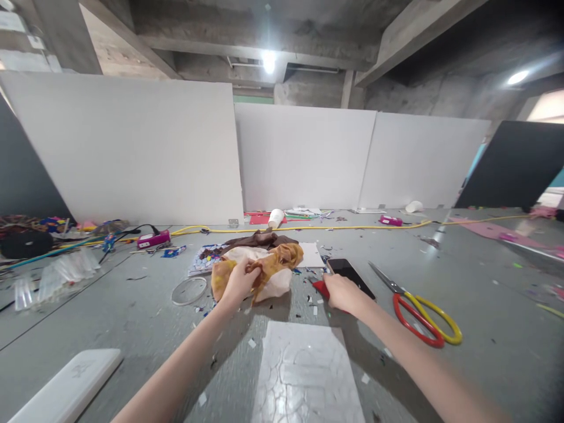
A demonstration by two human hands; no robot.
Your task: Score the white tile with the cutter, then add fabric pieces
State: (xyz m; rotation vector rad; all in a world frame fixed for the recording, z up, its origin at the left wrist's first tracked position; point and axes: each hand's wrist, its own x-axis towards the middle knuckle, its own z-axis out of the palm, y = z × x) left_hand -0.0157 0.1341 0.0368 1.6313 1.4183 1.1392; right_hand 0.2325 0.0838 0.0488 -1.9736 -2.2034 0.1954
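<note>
My left hand [240, 282] is closed with its fingertips pinching a crumpled mustard-and-white cloth [282, 258]. Behind that cloth lies dark brown fabric [259, 239], and a blue-and-white patterned piece [203, 258] shows at its left. To the right, my right hand [342, 292] is closed over a small red piece [321, 288], largely hidden beneath the fingers. A black-screened phone [350, 275] lies just beyond that hand. In front of me is a white sheet [304, 364] with a raised, cobble-like line pattern. Neither hand touches it.
Large scissors [414, 311] with red and yellow handles lie open at right. A clear ring [188, 291], a white power bank [66, 382] and plastic tubes [66, 273] are at left. A yellow cable [308, 228], paper cup [276, 218] and white panels [304, 158] stretch across the back.
</note>
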